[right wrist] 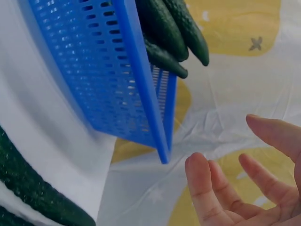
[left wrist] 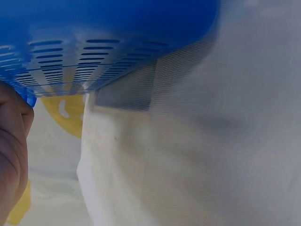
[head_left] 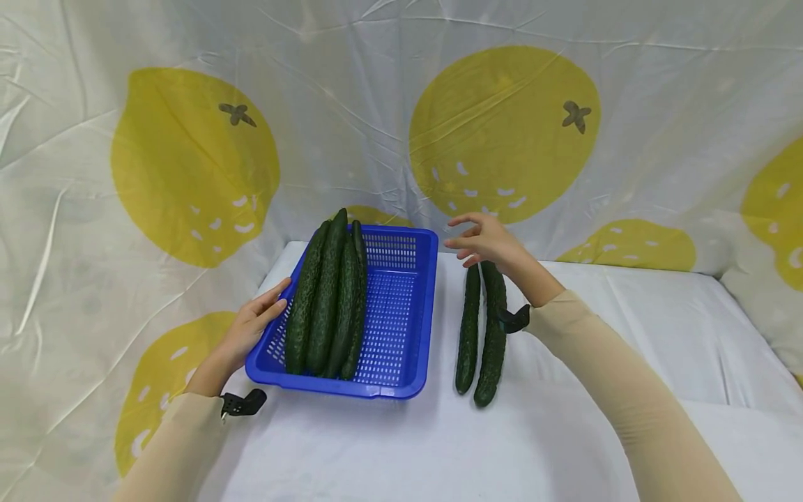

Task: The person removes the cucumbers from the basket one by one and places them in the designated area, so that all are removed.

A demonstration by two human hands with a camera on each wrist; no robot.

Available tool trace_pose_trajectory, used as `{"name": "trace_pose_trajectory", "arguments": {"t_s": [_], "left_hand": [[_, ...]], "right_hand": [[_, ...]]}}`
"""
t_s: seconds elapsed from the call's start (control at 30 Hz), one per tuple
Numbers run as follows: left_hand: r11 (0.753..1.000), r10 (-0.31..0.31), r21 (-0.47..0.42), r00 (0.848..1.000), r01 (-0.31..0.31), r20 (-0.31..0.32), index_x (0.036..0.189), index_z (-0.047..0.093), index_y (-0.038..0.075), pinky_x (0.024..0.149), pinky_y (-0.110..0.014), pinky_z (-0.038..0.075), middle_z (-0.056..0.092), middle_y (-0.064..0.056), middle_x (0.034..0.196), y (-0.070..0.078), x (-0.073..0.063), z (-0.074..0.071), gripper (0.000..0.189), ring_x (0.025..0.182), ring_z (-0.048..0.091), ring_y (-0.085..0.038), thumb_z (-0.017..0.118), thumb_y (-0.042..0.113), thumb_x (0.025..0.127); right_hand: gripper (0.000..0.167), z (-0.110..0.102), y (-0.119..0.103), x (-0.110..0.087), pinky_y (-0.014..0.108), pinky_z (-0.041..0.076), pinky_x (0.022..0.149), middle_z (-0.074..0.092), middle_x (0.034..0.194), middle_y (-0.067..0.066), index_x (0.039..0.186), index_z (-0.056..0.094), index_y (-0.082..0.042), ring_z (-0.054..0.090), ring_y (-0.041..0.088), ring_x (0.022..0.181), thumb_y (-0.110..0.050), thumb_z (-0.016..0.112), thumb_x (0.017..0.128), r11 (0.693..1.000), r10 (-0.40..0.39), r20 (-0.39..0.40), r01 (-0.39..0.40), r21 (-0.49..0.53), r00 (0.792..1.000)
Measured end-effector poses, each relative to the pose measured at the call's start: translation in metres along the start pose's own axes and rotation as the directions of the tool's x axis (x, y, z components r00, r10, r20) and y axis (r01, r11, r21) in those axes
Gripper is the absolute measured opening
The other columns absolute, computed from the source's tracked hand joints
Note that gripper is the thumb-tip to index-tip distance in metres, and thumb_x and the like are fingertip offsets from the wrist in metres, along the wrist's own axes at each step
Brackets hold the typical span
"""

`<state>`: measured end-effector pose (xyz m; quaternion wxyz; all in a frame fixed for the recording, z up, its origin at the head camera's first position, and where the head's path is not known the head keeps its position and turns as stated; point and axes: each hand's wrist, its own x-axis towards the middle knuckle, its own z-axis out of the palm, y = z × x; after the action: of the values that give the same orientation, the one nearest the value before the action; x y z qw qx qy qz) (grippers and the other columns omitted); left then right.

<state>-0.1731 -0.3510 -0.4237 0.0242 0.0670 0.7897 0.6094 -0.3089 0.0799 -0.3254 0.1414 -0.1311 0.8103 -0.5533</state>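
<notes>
Four long, bumpy dark-green cucumbers (head_left: 325,300) leaned along the left of the blue perforated plastic basket (head_left: 394,328); two loose cucumbers (head_left: 492,348) lay beside it. The right grip (head_left: 486,240) was released, fingers apart, above their far ends; the left grip (head_left: 249,326) touched the basket, clenched or not unclear. Steadying the basket seemed wise.

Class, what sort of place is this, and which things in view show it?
Probably a makeshift indoor work corner: white cloth backdrop printed with yellow lemons, a flat white-covered surface, and a blue perforated plastic basket holding long dark-green cucumbers.
</notes>
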Motion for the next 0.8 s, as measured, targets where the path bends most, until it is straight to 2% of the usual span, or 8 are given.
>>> {"name": "trace_pose_trajectory", "arguments": {"t_s": [0.17, 0.33, 0.4, 0.5, 0.63, 0.8], "left_hand": [[1.000, 0.006, -0.003, 1.000, -0.006, 0.002, 0.159, 0.022, 0.012, 0.076, -0.028, 0.058, 0.032, -0.033, 0.150, 0.000, 0.001, 0.000, 0.056, 0.098, 0.065, -0.007, 0.042, 0.026, 0.109], [1.000, 0.007, -0.012, 1.000, -0.007, -0.001, 0.159, 0.023, 0.011, 0.078, -0.027, 0.057, 0.032, -0.033, 0.150, 0.000, 0.001, 0.000, 0.055, 0.100, 0.064, -0.006, 0.042, 0.025, 0.109], [1.000, 0.002, -0.009, 1.000, -0.002, -0.003, 0.159, 0.023, 0.012, 0.078, -0.027, 0.057, 0.033, -0.033, 0.149, 0.000, 0.000, 0.000, 0.055, 0.099, 0.064, -0.006, 0.042, 0.026, 0.109], [1.000, 0.001, -0.007, 1.000, -0.001, -0.006, 0.159, 0.023, 0.013, 0.077, -0.028, 0.058, 0.034, -0.033, 0.147, 0.000, -0.001, 0.000, 0.055, 0.098, 0.065, -0.007, 0.042, 0.026, 0.109], [1.000, 0.012, 0.005, 1.000, -0.012, -0.008, 0.159, 0.024, 0.012, 0.077, -0.028, 0.058, 0.033, -0.033, 0.148, -0.001, 0.000, -0.001, 0.054, 0.098, 0.065, -0.007, 0.041, 0.026, 0.109], [1.000, 0.014, 0.001, 1.000, -0.014, -0.009, 0.159, 0.025, 0.012, 0.077, -0.028, 0.058, 0.033, -0.033, 0.149, -0.002, 0.001, -0.001, 0.054, 0.098, 0.065, -0.007, 0.042, 0.026, 0.109]], "right_hand": [[0.052, 0.013, -0.007, 0.006, 0.048, 0.058, 0.080, 0.061, 0.124, 0.024, 0.140, 0.054, -0.008, 0.069, 0.026, 0.080, -0.015, 0.074, 0.092, 0.999, 0.020, -0.005, -0.020, 0.034, 1.000], [0.053, 0.030, -0.012, 0.015, 0.047, 0.057, 0.083, 0.059, 0.126, 0.025, 0.140, 0.054, -0.006, 0.066, 0.041, 0.100, -0.015, 0.074, 0.092, 0.995, 0.030, 0.019, -0.032, 0.098, 0.999], [0.053, 0.038, -0.015, 0.017, 0.047, 0.057, 0.085, 0.059, 0.127, 0.024, 0.140, 0.053, -0.006, 0.063, 0.044, 0.105, -0.015, 0.074, 0.092, 0.993, 0.034, 0.032, -0.037, 0.113, 0.999], [0.052, 0.049, -0.021, 0.020, 0.046, 0.057, 0.084, 0.057, 0.129, 0.022, 0.139, 0.054, -0.007, 0.065, 0.042, 0.103, -0.015, 0.074, 0.092, 0.987, 0.045, 0.056, -0.054, 0.154, 0.997], [0.050, 0.063, -0.025, 0.026, 0.044, 0.057, 0.084, 0.048, 0.141, 0.019, 0.139, 0.055, -0.005, 0.068, 0.036, 0.095, -0.012, 0.073, 0.092, 0.971, 0.066, 0.098, -0.087, 0.222, 0.993], [0.051, 0.085, -0.029, 0.033, 0.048, 0.054, 0.089, 0.038, 0.151, 0.016, 0.141, 0.053, -0.003, 0.067, 0.039, 0.100, -0.008, 0.071, 0.093, 0.950, 0.077, 0.144, -0.116, 0.290, 0.987]]}}
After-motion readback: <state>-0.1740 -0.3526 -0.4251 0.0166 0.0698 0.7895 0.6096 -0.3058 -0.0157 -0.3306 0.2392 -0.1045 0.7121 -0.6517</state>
